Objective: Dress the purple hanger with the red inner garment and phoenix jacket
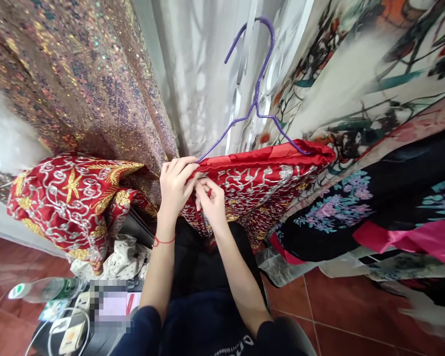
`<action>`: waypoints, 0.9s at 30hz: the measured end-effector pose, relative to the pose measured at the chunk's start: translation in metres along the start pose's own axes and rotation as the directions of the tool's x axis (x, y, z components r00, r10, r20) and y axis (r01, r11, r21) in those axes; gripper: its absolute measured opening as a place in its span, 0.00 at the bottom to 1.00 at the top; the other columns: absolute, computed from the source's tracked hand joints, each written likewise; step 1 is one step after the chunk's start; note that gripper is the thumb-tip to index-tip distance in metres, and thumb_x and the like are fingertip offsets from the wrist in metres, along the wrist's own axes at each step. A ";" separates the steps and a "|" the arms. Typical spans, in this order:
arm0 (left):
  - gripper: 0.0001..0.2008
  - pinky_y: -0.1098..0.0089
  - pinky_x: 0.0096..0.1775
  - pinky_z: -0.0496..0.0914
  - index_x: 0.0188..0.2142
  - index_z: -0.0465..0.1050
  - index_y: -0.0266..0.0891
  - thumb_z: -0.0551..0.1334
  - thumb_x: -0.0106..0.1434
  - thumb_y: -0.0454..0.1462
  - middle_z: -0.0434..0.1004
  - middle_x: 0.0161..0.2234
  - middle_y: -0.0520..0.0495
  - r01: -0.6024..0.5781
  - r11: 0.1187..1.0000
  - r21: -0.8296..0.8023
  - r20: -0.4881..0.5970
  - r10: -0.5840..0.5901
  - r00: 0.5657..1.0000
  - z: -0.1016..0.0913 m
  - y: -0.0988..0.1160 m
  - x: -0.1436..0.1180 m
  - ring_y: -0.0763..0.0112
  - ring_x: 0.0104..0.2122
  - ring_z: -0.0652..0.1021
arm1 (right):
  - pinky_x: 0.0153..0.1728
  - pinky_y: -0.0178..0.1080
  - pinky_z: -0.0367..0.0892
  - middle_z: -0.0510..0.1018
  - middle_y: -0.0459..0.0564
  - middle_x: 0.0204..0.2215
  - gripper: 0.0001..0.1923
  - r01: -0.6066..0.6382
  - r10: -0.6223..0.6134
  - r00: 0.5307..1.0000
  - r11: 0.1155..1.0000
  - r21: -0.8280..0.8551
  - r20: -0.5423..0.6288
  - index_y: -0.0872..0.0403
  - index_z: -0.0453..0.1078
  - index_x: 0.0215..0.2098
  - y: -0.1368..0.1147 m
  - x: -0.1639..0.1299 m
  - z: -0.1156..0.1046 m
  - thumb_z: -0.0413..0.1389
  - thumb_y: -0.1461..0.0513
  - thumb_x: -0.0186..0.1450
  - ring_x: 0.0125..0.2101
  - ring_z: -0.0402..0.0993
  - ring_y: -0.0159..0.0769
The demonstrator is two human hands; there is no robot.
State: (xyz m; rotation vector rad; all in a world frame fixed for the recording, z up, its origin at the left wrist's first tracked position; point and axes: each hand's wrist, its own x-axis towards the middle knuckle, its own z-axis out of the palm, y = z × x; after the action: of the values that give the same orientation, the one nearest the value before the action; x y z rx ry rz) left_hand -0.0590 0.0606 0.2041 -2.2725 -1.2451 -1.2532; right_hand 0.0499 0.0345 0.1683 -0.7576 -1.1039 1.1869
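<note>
Left hand (pixel 176 185) and right hand (pixel 210 200) pinched on red embroidered garment (pixel 259 183) edge, purple hanger (pixel 257 99) above. Hanging fabrics crowd both sides; open floor (pixel 348 316) near right.

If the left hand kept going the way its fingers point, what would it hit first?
The left hand points up and right; it already touches the purple hanger arm and the red embroidered garment. Beyond, probably the white curtain; depth unclear.

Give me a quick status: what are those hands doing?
Left hand and right hand pinching red embroidered garment. Garment on purple hanger. Nothing blocking.
</note>
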 end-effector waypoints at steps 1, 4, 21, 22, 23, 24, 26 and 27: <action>0.10 0.62 0.44 0.64 0.39 0.74 0.41 0.55 0.72 0.41 0.81 0.45 0.44 -0.005 1.000 0.005 -0.018 0.005 1.000 0.001 0.000 0.000 0.64 0.43 0.77 | 0.15 0.32 0.52 0.59 0.35 0.14 0.19 -0.009 0.009 1.000 1.000 -0.010 -0.025 0.51 0.65 0.28 0.002 -0.002 0.001 0.57 0.46 0.65 0.12 0.55 0.24; 0.11 0.64 0.42 0.64 0.39 0.74 0.41 0.54 0.72 0.41 0.82 0.42 0.45 -0.003 1.000 -0.011 -0.091 0.002 0.996 0.002 0.002 0.001 0.66 0.40 0.77 | 0.17 0.32 0.50 0.58 0.36 0.14 0.19 -0.011 0.000 0.995 0.995 -0.103 -0.098 0.51 0.63 0.26 0.017 -0.014 0.001 0.56 0.47 0.66 0.14 0.53 0.24; 0.07 0.64 0.41 0.62 0.40 0.75 0.41 0.59 0.70 0.40 0.81 0.41 0.47 0.059 0.997 -0.040 -0.127 -0.064 0.990 0.006 0.010 -0.008 0.66 0.40 0.77 | 0.25 0.35 0.56 0.64 0.42 0.20 0.22 -0.249 0.203 0.967 0.880 -0.404 -0.154 0.51 0.62 0.24 0.102 -0.068 -0.053 0.50 0.43 0.63 0.21 0.59 0.30; 0.07 0.64 0.41 0.62 0.40 0.75 0.41 0.59 0.70 0.39 0.81 0.40 0.47 0.065 0.997 -0.037 -0.160 -0.070 0.985 0.009 0.011 -0.009 0.66 0.40 0.77 | 0.24 0.34 0.56 0.63 0.41 0.19 0.22 -0.259 0.222 0.966 0.872 -0.415 -0.135 0.51 0.61 0.24 0.105 -0.069 -0.057 0.50 0.43 0.63 0.20 0.59 0.30; 0.07 0.64 0.42 0.62 0.39 0.76 0.42 0.59 0.70 0.39 0.81 0.40 0.47 0.074 0.997 -0.033 -0.185 -0.079 0.980 0.012 0.012 -0.010 0.66 0.40 0.77 | 0.23 0.34 0.57 0.62 0.41 0.18 0.22 -0.267 0.243 0.964 0.864 -0.427 -0.111 0.50 0.61 0.25 0.107 -0.070 -0.060 0.49 0.42 0.64 0.20 0.59 0.30; 0.07 0.63 0.43 0.62 0.39 0.76 0.42 0.60 0.70 0.40 0.81 0.40 0.48 0.086 0.996 -0.031 -0.198 -0.090 0.976 0.014 0.013 -0.011 0.66 0.40 0.77 | 0.23 0.34 0.58 0.63 0.41 0.18 0.22 -0.272 0.264 0.961 0.856 -0.439 -0.081 0.50 0.61 0.27 0.108 -0.072 -0.063 0.48 0.42 0.64 0.19 0.60 0.31; 0.07 0.63 0.44 0.62 0.39 0.76 0.42 0.60 0.70 0.40 0.81 0.40 0.48 0.101 0.994 -0.039 -0.190 -0.107 0.976 0.016 0.013 -0.011 0.66 0.41 0.77 | 0.24 0.34 0.63 0.67 0.41 0.19 0.21 -0.275 0.311 0.950 0.843 -0.463 0.002 0.50 0.61 0.29 0.106 -0.076 -0.070 0.48 0.42 0.65 0.20 0.66 0.31; 0.07 0.63 0.44 0.62 0.39 0.76 0.42 0.61 0.69 0.41 0.81 0.40 0.48 0.104 0.994 -0.046 -0.173 -0.110 0.979 0.015 0.012 -0.011 0.66 0.41 0.77 | 0.25 0.34 0.65 0.69 0.42 0.20 0.21 -0.273 0.340 0.939 0.836 -0.475 0.058 0.50 0.61 0.29 0.103 -0.078 -0.075 0.48 0.43 0.65 0.21 0.69 0.32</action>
State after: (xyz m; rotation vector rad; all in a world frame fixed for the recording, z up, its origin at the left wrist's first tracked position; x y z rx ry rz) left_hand -0.0438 0.0564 0.1887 -2.0906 -1.3040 -1.4907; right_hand 0.0862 -0.0091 0.0306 -1.2753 -1.4481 1.2729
